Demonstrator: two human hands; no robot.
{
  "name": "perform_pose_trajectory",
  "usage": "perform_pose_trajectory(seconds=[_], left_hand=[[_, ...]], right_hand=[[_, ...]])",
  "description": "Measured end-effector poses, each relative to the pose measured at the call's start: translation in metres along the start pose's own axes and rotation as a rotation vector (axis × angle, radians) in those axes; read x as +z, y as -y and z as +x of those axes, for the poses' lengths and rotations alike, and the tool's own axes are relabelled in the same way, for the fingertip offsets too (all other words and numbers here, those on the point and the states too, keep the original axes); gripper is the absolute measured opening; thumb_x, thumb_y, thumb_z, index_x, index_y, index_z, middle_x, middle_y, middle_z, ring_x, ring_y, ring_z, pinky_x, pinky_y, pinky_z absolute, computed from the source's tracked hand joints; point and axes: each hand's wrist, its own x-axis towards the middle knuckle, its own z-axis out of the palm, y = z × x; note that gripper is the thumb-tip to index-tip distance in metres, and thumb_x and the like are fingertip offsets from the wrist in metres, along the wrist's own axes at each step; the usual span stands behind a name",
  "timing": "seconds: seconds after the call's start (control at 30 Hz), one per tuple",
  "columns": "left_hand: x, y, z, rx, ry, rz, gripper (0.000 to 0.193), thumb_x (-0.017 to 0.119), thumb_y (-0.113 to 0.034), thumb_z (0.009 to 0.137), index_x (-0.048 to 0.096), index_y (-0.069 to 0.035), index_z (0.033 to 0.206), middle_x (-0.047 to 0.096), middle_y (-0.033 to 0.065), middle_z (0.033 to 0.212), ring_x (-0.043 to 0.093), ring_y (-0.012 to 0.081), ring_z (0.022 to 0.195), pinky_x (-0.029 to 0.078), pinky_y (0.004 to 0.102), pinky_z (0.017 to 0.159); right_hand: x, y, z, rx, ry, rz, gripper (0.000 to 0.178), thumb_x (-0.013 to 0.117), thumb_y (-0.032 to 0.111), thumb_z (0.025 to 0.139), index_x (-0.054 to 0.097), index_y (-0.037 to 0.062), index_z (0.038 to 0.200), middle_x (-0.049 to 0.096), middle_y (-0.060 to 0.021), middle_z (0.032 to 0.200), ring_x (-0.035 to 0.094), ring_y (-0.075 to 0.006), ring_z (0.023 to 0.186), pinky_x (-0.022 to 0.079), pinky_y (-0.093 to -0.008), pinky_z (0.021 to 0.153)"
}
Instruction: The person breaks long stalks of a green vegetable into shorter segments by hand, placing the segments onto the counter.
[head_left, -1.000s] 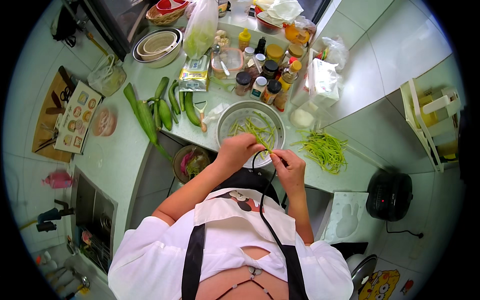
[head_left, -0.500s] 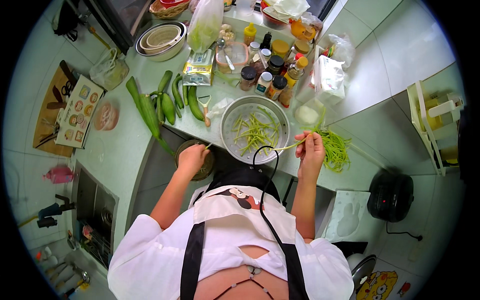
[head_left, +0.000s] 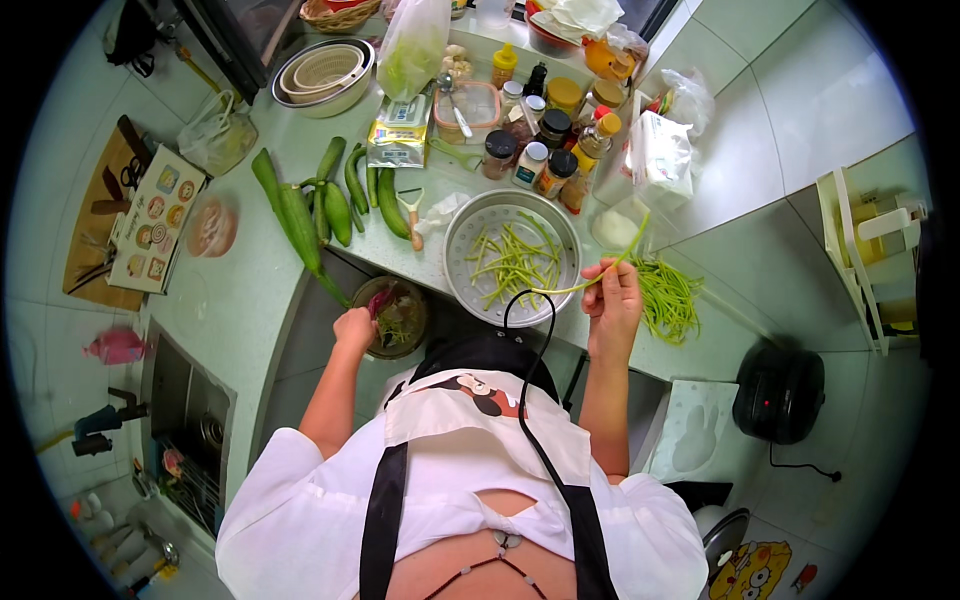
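My right hand (head_left: 612, 300) pinches a long thin green stem (head_left: 632, 248) at the right of a round metal pan with holes (head_left: 455, 225). Cut lengths of green stem (head_left: 512, 262) lie in that pan. Beside my right wrist is a pile of long green stems (head_left: 668, 300) on the counter. My left hand (head_left: 355, 328) is closed at the left rim of a round bin (head_left: 422, 335) below the counter edge; what its fingers hold, if anything, is hidden. Green and reddish scraps (head_left: 393, 322) show inside the bin.
Loofahs and other long green vegetables (head_left: 300, 215) lie left of the pan, near a peeler (head_left: 413, 215). Behind it stand several seasoning jars (head_left: 530, 163). A black cable (head_left: 545, 375) hangs across my front. At the left is a sink (head_left: 190, 400), at the right a black cooker (head_left: 780, 395).
My left hand has moved left and down from over the bin to its left rim, uncovering the scraps. My right hand shifted slightly, and its stem now stands more upright.
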Motion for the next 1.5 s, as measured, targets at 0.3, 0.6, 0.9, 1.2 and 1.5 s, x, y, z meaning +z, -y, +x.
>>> perform_pose_trajectory(seconds=[0.3, 0.6, 0.9, 1.2, 1.5], left_hand=[[-0.080, -0.075, -0.009, 0.309, -0.402, -0.183, 0.020, 0.065, -0.026, 0.079, 0.066, -0.007, 0.084, 0.062, 0.0104, 0.081, 0.062, 0.0305, 0.078, 0.050, 0.0407, 0.067], [-0.147, -0.179, -0.058, 1.006, -0.368, -0.753, 0.019, 0.069, -0.015, 0.077, 0.067, -0.009, 0.095, 0.063, 0.0062, 0.095, 0.062, 0.0226, 0.078, 0.050, 0.0322, 0.067], [-0.141, -0.186, -0.059, 0.989, -0.345, -0.525, 0.010, 0.063, -0.018, 0.078, 0.068, -0.011, 0.083, 0.064, 0.0081, 0.074, 0.061, 0.0275, 0.071, 0.049, 0.0375, 0.060], [-0.126, -0.179, -0.042, 0.561, 0.019, -1.423, 0.018, 0.056, -0.015, 0.091, 0.066, 0.000, 0.092, 0.066, 0.0023, 0.072, 0.051, 0.0038, 0.053, 0.040, 0.0183, 0.047], [-0.121, -0.178, -0.035, 0.554, 0.187, -1.630, 0.025, 0.052, -0.021, 0.094, 0.061, -0.001, 0.106, 0.065, 0.0030, 0.083, 0.053, 0.0049, 0.058, 0.042, 0.0178, 0.049]], right_hand=[[0.001, -0.001, -0.002, 0.063, 0.009, 0.067, 0.010, 0.053, 0.017, 0.094, 0.056, 0.0072, 0.097, 0.061, -0.0031, 0.089, 0.050, -0.0049, 0.060, 0.041, -0.0176, 0.049], [0.013, -0.006, -0.007, 0.154, 0.076, 0.137, 0.012, 0.053, 0.014, 0.094, 0.056, 0.0035, 0.098, 0.059, -0.0035, 0.089, 0.055, -0.0066, 0.066, 0.049, -0.0210, 0.055], [0.008, 0.002, -0.005, 0.039, 0.093, -0.128, 0.015, 0.056, 0.018, 0.092, 0.059, 0.0041, 0.099, 0.059, -0.0017, 0.082, 0.052, -0.0044, 0.061, 0.039, -0.0173, 0.049], [0.014, -0.002, -0.023, -0.015, 0.106, -0.373, 0.014, 0.063, 0.008, 0.086, 0.064, -0.0008, 0.097, 0.067, -0.0074, 0.082, 0.059, -0.0072, 0.064, 0.047, -0.0199, 0.056], [0.024, -0.022, -0.039, -0.179, 0.232, -0.615, 0.011, 0.065, 0.001, 0.082, 0.066, 0.0010, 0.092, 0.065, -0.0054, 0.076, 0.057, -0.0067, 0.060, 0.045, -0.0204, 0.053]])
